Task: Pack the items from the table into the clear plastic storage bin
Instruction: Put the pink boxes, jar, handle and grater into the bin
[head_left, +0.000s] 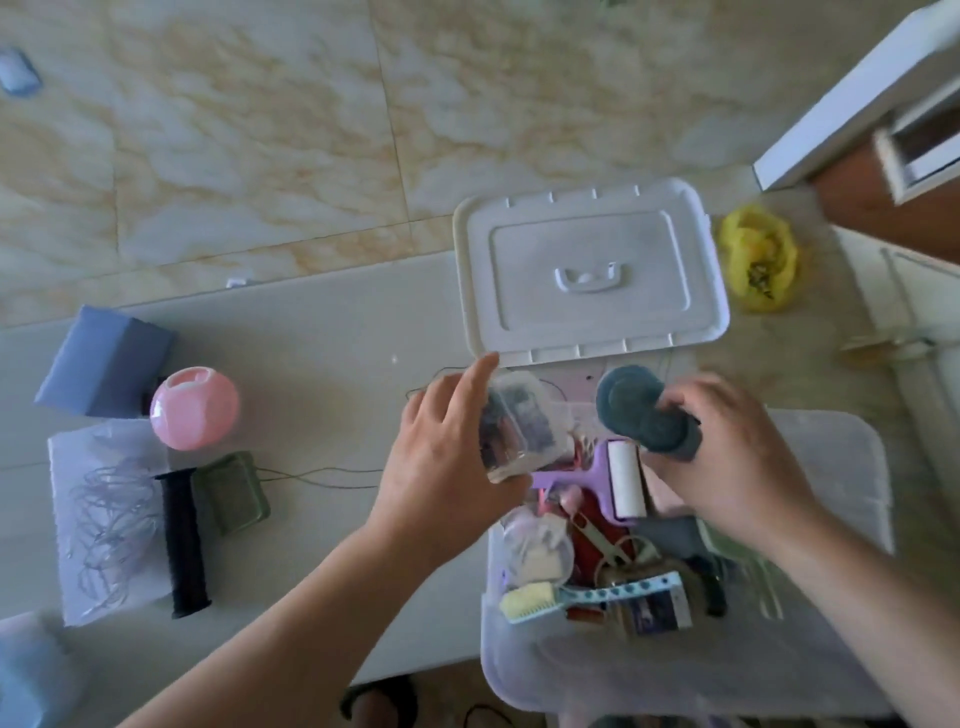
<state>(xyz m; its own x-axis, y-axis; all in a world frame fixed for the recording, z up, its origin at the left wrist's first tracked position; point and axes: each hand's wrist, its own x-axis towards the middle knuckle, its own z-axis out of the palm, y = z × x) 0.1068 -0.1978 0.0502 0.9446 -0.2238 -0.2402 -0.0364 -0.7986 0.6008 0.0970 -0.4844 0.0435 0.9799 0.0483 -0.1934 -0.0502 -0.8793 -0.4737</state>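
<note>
The counter (322, 332) carries the clear plastic storage bin (831, 675) at its right end, already crowded with a purple lint roller (618, 480) and a brush (540, 600), with the white lid (592, 270) lying just behind it. Left on the counter are a blue box (98, 364), a pink ball (195, 408) and a black spool (183, 543). Above the bin, the left hand (447, 457) grips a small clear container (519, 426), and the right hand (727, 467) has its fingers (675, 402) curled round a stack of grey round pads (636, 408).

Both hands are crowding the space over the clear plastic storage bin (841, 467), which is piled with small things. The flat white lid (592, 270) is blocking its far side. Bare grey table (322, 374) is lying open between the round pink ball (195, 408) and the bin.
</note>
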